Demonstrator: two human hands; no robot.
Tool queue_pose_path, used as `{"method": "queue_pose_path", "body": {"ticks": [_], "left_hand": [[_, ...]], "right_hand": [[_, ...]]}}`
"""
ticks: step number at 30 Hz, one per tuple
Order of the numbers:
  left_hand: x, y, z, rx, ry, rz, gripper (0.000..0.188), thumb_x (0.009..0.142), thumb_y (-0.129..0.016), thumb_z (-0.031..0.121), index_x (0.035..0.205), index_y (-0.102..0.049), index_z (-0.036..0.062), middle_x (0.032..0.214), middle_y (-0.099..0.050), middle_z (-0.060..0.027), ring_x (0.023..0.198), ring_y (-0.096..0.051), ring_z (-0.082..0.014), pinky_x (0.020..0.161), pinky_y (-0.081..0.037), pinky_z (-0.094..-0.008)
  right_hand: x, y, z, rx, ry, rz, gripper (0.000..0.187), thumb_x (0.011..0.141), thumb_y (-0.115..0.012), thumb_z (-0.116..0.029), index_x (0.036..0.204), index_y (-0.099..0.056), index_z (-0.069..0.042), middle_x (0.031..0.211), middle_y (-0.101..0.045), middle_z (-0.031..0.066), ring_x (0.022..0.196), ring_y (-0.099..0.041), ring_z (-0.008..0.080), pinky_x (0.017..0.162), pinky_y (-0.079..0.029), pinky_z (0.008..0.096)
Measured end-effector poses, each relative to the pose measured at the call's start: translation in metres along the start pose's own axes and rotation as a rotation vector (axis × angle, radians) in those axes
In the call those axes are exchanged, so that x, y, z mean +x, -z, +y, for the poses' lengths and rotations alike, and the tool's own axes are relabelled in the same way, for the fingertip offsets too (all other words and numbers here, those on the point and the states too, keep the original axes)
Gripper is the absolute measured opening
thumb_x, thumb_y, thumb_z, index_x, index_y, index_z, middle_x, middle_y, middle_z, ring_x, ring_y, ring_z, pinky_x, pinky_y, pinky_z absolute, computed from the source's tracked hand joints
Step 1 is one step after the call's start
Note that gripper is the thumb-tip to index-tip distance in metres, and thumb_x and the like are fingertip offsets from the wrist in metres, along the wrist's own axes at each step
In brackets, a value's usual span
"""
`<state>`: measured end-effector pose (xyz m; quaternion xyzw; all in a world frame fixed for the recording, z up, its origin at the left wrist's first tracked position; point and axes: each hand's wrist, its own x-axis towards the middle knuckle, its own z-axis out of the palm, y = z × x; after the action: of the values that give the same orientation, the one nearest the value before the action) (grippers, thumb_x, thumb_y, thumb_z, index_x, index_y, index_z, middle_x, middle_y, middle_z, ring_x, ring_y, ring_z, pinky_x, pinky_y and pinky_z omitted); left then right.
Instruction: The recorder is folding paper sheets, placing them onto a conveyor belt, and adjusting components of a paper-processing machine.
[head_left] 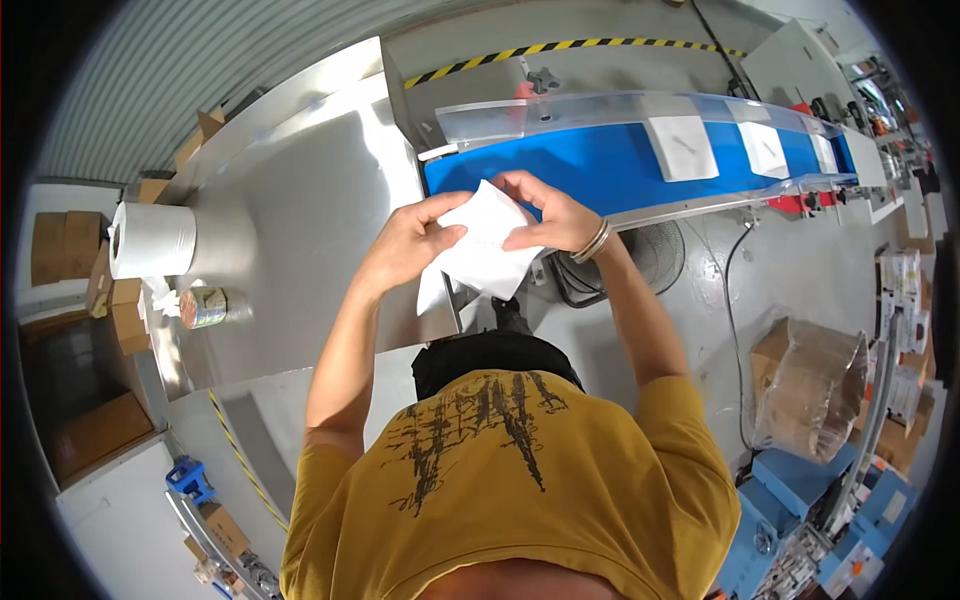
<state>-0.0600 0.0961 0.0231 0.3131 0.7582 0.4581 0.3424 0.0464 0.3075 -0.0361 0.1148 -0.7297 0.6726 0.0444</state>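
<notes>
Both hands hold a folded white sheet [488, 243], soft like a paper towel, in front of my body, where the metal table meets the conveyor. My left hand [408, 240] pinches its left side between thumb and fingers. On the opposite side my right hand [553, 220], with a bracelet at the wrist, grips the sheet, thumb on top. A loose corner hangs down at the left, near the table's edge. Whether anything lies inside the folds, I cannot tell. Beyond the hands runs a blue conveyor belt [580, 165], carrying a white flat packet [682, 150] and another white packet [763, 150].
On the shiny metal table [300, 240] at left stand a large white paper roll [153, 240] and a small labelled can [203, 307]. Clear guards flank the belt. Below it sits a floor fan [645, 262]. A plastic-wrapped box [810, 385] is at right.
</notes>
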Motion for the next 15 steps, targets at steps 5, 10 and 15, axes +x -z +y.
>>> {"method": "queue_pose_path", "body": {"ticks": [5, 10, 15], "left_hand": [[0.022, -0.004, -0.018, -0.392, 0.074, -0.072, 0.045, 0.083, -0.064, 0.003, 0.126, -0.052, 0.0053, 0.088, -0.062, -0.0054, 0.07, -0.052, -0.0084, 0.066, -0.046, -0.024], [0.009, -0.008, -0.027, -0.258, 0.08, 0.036, 0.052, 0.08, -0.062, -0.003, 0.129, -0.045, 0.0025, 0.091, -0.062, -0.01, 0.077, -0.057, -0.0113, 0.07, -0.048, -0.0243], [0.003, -0.009, -0.04, -0.201, 0.129, 0.01, 0.05, 0.081, -0.062, -0.003, 0.128, -0.045, 0.0, 0.091, -0.061, -0.0092, 0.076, -0.056, -0.0106, 0.069, -0.047, -0.024]], "right_hand": [[-0.004, 0.002, 0.019, 0.236, -0.257, 0.171, 0.027, 0.087, -0.063, -0.015, 0.107, -0.054, 0.0, 0.093, -0.059, 0.001, 0.086, -0.053, 0.0069, 0.076, -0.044, 0.024], [-0.036, 0.071, 0.058, -0.098, -0.385, 0.624, 0.031, 0.084, -0.066, -0.026, 0.101, -0.061, -0.001, 0.08, -0.061, 0.0057, 0.074, -0.056, 0.0119, 0.065, -0.047, 0.0274], [-0.081, 0.174, 0.066, -0.608, -0.491, 0.917, 0.042, 0.079, -0.07, -0.032, 0.106, -0.061, -0.002, 0.09, -0.064, 0.0153, 0.083, -0.063, 0.0259, 0.073, -0.05, 0.0334]]}}
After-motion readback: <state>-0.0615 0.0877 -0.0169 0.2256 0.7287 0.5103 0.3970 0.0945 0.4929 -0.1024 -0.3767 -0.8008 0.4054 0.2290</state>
